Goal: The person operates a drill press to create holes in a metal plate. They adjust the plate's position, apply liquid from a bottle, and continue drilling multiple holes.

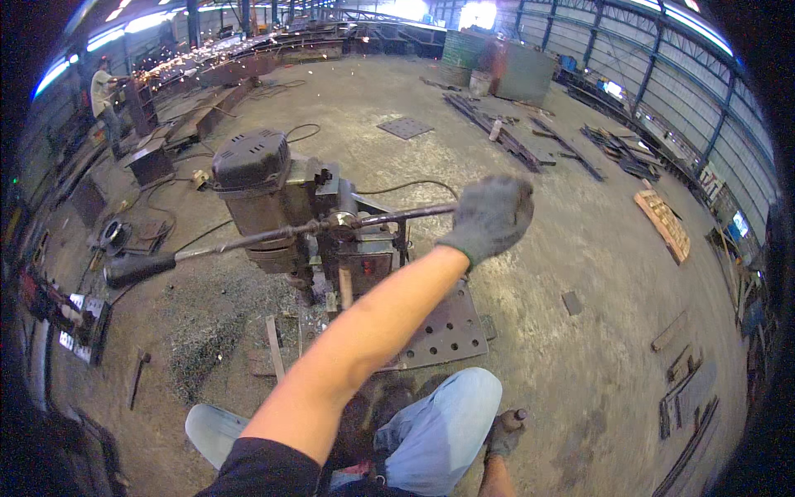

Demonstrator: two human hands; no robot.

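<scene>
A gloved fist, my left hand (490, 217), is closed round the right end of a long feed handle (414, 215) on a drilling machine (252, 161). The left arm reaches across in front of me. A dark grip (141, 269) covers the handle's other end. Under the machine lies a steel plate (439, 335) with rows of drilled holes. Low on the right, beside my right knee, my right hand (502, 437), also gloved, is closed round a small bottle (514, 419). Most of the bottle is hidden by the glove.
Metal shavings (219, 331) heap left of the drill, near a hammer (139, 377). A perforated plate (405, 127) and long steel bars (497, 132) lie farther off. At the far left a person (106, 103) works amid flying sparks (190, 62). A wooden piece (662, 224) lies right.
</scene>
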